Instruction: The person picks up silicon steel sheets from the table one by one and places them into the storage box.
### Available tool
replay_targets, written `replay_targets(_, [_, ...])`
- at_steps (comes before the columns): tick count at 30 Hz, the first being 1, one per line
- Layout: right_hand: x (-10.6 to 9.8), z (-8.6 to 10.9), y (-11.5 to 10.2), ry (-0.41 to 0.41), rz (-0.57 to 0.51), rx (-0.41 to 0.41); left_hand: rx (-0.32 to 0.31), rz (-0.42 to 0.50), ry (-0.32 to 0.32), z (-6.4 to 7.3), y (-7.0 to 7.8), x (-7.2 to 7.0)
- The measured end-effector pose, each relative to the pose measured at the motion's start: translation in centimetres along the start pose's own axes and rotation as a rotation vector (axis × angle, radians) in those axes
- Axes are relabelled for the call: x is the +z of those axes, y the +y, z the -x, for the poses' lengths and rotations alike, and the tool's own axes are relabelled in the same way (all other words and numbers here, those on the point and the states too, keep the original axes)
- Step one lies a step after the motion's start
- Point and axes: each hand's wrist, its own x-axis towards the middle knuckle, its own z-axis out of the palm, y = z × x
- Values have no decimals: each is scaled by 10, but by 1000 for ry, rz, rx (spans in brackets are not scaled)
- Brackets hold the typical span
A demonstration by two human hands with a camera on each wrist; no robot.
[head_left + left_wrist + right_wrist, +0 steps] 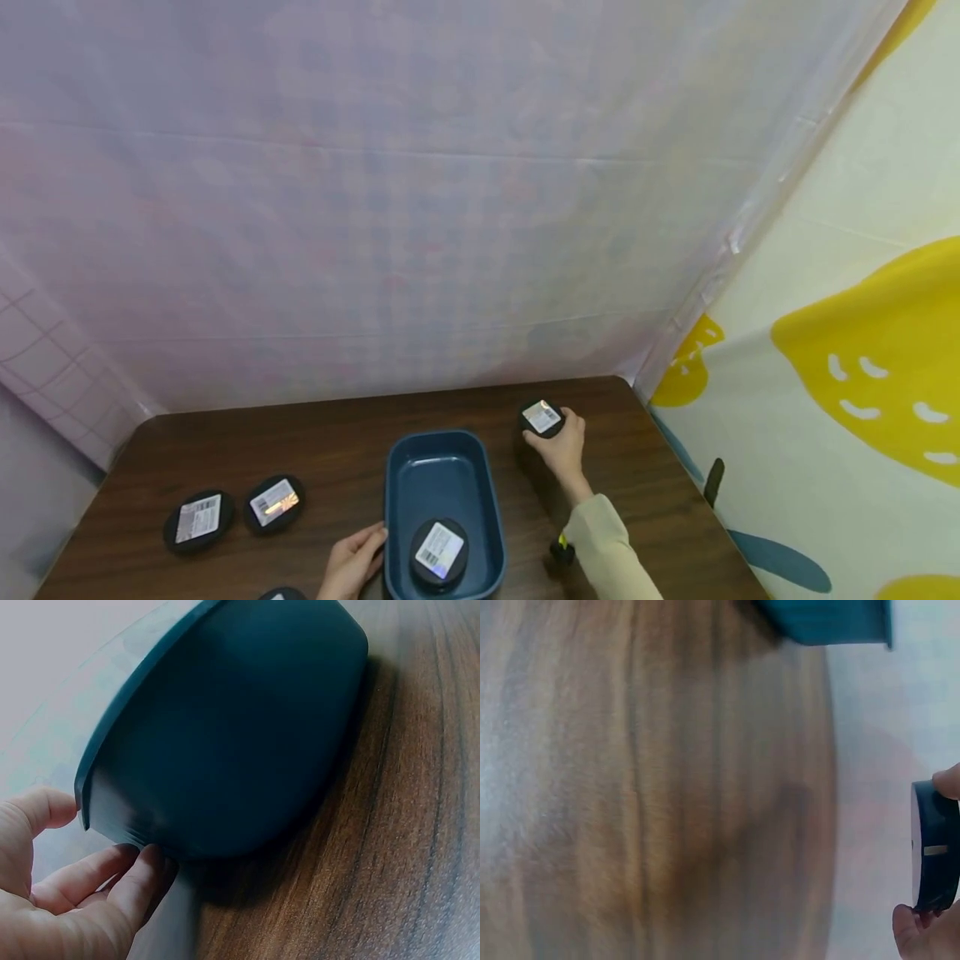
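My left hand [352,560] grips the left edge of a blue rectangular tray [392,492]. In the left wrist view its thumb is at the rim and the other fingers are against the outer wall below. A flat round black container [438,583] with a white barcode label sits inside the tray at the near end. Right of the tray, my right hand [564,450] holds a similar round container [936,859] between thumb and fingers. In the head view that container's label faces up, over the far right part of the table.
Two more labelled round containers, a left one [183,540] and a right one [288,518], lie on the brown wooden table [330,454]. Part of another [283,594] shows at the bottom edge. A small black and yellow object [561,551] is beside the right sleeve. A curtain [420,250] hangs behind.
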Motion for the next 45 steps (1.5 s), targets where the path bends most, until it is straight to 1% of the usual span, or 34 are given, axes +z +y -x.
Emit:
replay_targets(3, [-8, -1, -9, 36, -23, -26, -2, 2, -2, 0, 0, 0])
replay_targets(6, [-18, -3, -22, 47, -54, -26, -4, 1, -3, 0, -1, 0])
replay_targets(12, [-40, -5, -46, 35, -44, -31, 15, 5, 1, 0, -2, -1])
replay_targets(16, [-50, -4, -55, 25, -27, -84, 16, 3, 4, 0, -2, -1])
replay_targets(20, [-57, -3, -59, 37, -43, -145, 14, 3, 6, -1, -2, -1])
replay_targets(25, [-65, -2, -69, 67, -62, -173, 4, 11, 16, -1, -2, 0])
replay_targets(28, [-69, -1, -77, 77, -101, -163, 3, 12, 17, -2, -2, 0])
replay_targets(32, [-75, 0, -86, 93, -201, -142, 8, 10, 14, -2, -2, 0])
replay_targets(36, [-81, 0, -94, 113, -278, -138, 9, 10, 12, -2, -2, 0])
replay_targets(40, [-88, 1, -104, 102, -333, -136, 11, 8, 23, -1, -1, 1])
replay_targets(42, [-92, 3, -111, 92, -362, -143, 7, 6, 27, 0, -1, 1])
replay_targets(45, [-101, 7, -129, 84, -390, -173, 1, 8, 27, 0, 0, 2])
